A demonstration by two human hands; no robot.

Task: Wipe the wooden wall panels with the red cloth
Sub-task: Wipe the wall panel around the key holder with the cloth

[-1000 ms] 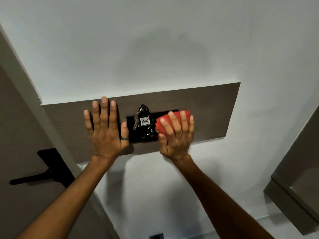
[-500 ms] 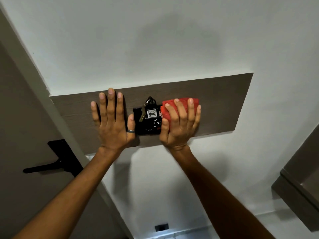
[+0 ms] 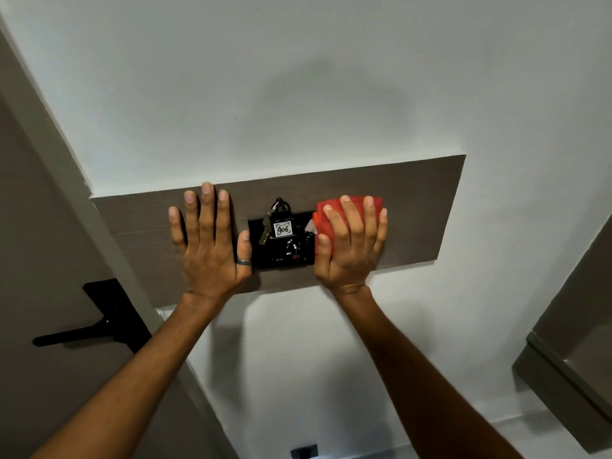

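1. On the white wall [image 3: 298,94], a brown wooden wall panel [image 3: 420,210] runs across as a horizontal strip, and both hands lie against it.
2. At the panel's right-centre, the right hand [image 3: 351,250] presses the red cloth [image 3: 328,220] flat to the wood. The palm and spread fingers cover most of the cloth, so it sits under the hand rather than in a fist; red shows above the fingertips and beside the thumb.
3. The cloth's left edge is just beside a black switch plate [image 3: 281,256] set into the panel, perhaps overlapping its right edge; contact cannot be told.
4. A bunch of keys [image 3: 265,231] hangs over the plate with a tag [image 3: 283,229] marked 406.
5. The left hand [image 3: 210,246] rests flat and empty on the panel left of the plate, fingers extended upward, its thumb just beside the plate's left edge. A dark ring [image 3: 244,261] sits on that thumb.
6. Far left, a door [image 3: 33,226] carries a black lever handle [image 3: 86,329], well apart from the hands.
7. At the lower right, the corner of a grey-brown cabinet [image 3: 569,369] enters the view.
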